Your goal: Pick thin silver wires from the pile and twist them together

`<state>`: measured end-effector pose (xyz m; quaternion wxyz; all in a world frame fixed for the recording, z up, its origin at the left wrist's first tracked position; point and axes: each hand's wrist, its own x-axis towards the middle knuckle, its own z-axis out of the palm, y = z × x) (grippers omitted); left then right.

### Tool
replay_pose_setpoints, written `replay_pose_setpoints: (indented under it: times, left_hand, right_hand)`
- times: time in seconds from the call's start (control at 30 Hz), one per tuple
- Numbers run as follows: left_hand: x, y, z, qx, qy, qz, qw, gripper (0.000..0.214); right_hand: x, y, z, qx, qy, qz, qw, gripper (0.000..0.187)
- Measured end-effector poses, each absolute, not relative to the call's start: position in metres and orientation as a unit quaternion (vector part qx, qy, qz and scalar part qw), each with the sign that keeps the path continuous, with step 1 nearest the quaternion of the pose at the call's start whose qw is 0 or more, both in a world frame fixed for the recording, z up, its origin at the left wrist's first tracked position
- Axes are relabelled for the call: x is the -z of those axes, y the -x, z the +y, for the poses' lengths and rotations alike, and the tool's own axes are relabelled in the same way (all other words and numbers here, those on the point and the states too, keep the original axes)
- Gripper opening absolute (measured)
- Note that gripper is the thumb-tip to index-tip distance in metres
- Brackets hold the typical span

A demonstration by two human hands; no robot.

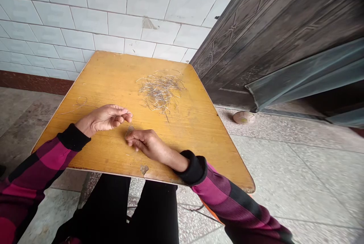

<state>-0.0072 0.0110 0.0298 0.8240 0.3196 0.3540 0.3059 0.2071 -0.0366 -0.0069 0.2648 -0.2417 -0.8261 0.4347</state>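
Over the near left part of the wooden table (196, 134), my left hand (106, 118) is closed in a pinch, with a thin wire (129, 112) showing at its fingertips. My right hand (149, 144) rests lower and to the right, its thumb and finger pressed together on a fine curved wire (125, 134). Whether both hands hold the same wire I cannot tell. Beyond them lies a tangled heap of short silvery wires (162, 90). A longer looped wire (82, 101) lies left of my left hand, near the table's left edge.
White wall tiles (106, 24) stand behind the table. To the right is a dark carved door (241, 39) with a greenish cloth (307, 73) hanging by it. A worn ball (243, 117) sits on the floor. My legs (113, 206) are under the table's front edge.
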Motion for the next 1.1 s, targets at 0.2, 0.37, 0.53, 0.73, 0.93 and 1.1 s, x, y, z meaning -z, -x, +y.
replay_pose_setpoints:
  times: [0.2,0.37,0.53,0.73,0.93,1.1]
  left_hand:
    - [-0.029,0.005,0.012,-0.284,-0.316,0.368,0.827,0.023]
    - [-0.030,0.001,0.010,-0.327,-0.287,0.372,0.820,0.025]
    - [-0.030,0.000,0.011,-0.340,-0.255,0.356,0.832,0.032]
    - [-0.031,0.013,0.017,-0.339,-0.245,0.309,0.854,0.046]
    - [-0.031,0.012,0.017,-0.325,-0.281,0.334,0.839,0.036]
    - [-0.025,0.002,0.011,-0.358,-0.309,0.350,0.809,0.022]
  right_hand:
    - [0.009,-0.206,-0.036,-0.432,0.230,-0.834,0.255,0.021]
    - [0.007,-0.205,-0.037,-0.446,0.242,-0.819,0.268,0.021]
    - [0.007,-0.203,-0.037,-0.462,0.247,-0.803,0.285,0.021]
    - [0.009,-0.204,-0.032,-0.518,0.285,-0.740,0.320,0.029]
    - [0.008,-0.204,-0.031,-0.532,0.283,-0.741,0.297,0.026]
    - [0.007,-0.207,-0.029,-0.528,0.300,-0.729,0.316,0.026]
